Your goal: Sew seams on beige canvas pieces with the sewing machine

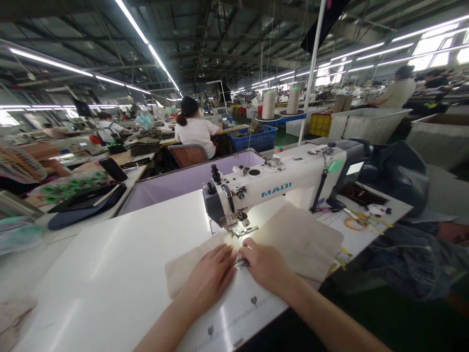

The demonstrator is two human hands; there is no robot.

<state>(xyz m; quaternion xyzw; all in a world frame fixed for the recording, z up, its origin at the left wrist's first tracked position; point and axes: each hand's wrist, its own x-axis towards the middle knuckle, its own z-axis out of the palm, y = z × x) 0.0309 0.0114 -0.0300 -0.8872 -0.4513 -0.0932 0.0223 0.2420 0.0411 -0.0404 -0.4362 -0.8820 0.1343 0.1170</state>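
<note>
Beige fabric lies on the white sewing table and passes under the presser foot of a white sewing machine. My left hand rests flat on the fabric, left of and just in front of the foot, fingers stretched forward. Close beside it, my right hand has its fingers curled, with thumb and forefinger pinching the fabric's edge before the needle area. A small dark metal piece shows between the hands, partly hidden; its kind I cannot tell.
Scissors and a yellow tape measure lie at the table's right end. A lilac-lined bin stands behind the table. Thread cones stand beyond. A person in a white shirt sits ahead, near a blue crate.
</note>
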